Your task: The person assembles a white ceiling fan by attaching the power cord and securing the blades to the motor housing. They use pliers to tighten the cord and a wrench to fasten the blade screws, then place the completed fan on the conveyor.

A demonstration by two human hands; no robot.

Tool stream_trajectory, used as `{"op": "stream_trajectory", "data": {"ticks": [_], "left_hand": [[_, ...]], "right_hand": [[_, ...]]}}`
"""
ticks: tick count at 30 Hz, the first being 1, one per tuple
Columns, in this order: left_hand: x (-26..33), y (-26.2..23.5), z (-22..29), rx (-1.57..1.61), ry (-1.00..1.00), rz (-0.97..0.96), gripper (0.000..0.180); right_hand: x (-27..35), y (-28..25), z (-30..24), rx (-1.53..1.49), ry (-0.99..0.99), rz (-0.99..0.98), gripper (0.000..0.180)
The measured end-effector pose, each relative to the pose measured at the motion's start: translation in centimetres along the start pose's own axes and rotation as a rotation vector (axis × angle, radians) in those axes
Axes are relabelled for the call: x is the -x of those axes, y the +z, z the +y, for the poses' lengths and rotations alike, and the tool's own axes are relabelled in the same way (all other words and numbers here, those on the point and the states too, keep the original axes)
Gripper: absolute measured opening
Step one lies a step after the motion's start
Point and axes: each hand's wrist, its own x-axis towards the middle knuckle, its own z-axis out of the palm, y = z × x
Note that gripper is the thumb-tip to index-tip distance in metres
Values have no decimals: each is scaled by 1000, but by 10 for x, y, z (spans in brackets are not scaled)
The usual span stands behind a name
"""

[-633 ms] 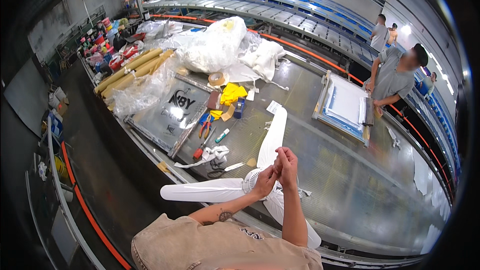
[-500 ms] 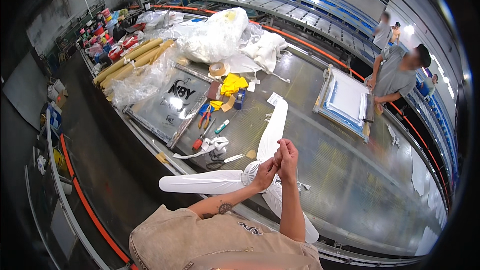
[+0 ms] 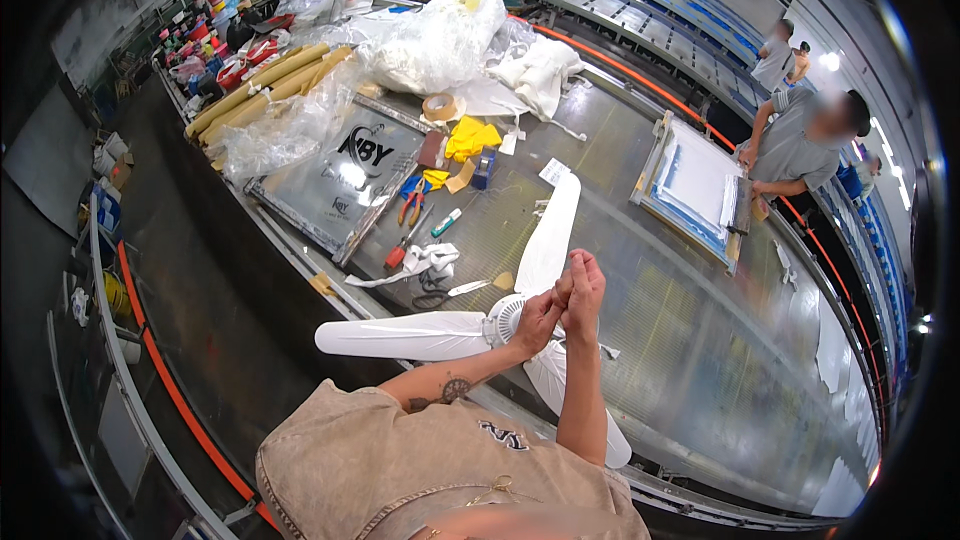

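Note:
My left hand (image 3: 540, 322) and my right hand (image 3: 583, 290) meet above the hub of a white three-bladed ceiling fan (image 3: 400, 337). The fingertips of both are pinched together, touching each other. Whatever lies between them, if anything, is too small or hidden to make out. The fan rests on a metal table (image 3: 690, 360), one blade pointing left, one away from me and one towards my right forearm. Part of its hub is covered by my hands. Just left of the far blade lie a white-bladed scraper (image 3: 470, 288) and dark-handled scissors (image 3: 431, 301).
Left of the fan are pliers (image 3: 412, 202), a red-handled screwdriver (image 3: 396, 255), a green-white tube (image 3: 446, 223) and a white cloth (image 3: 432, 262). Beyond lie a framed screen (image 3: 345, 180), yellow cloth (image 3: 470, 139) and plastic wrapping (image 3: 440, 40). A co-worker (image 3: 795, 135) leans over another frame (image 3: 690, 195).
My view has tilted a little, so the table and fan sit higher in the picture. Both hands stay pinched together over the fan.

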Motion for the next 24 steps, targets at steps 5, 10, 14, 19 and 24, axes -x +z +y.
{"op": "stream_trajectory", "data": {"ticks": [5, 10, 14, 19, 24], "left_hand": [[-4, 4, 0, -134, -6, 19, 31], [2, -7, -2, -111, 30, 3, 28], [11, -14, 2, -85, 68, 1, 24], [16, -16, 12, -150, 144, 29, 26], [-9, -74, -23, -438, 233, 107, 30]], "right_hand": [[-8, -15, -5, -43, 8, 69, 21], [7, -29, -8, 317, -108, -76, 45], [33, -37, -2, 456, -172, -82, 59], [71, -42, -7, 498, -288, 50, 63], [120, -45, -94, 587, -601, 41, 55]]}}
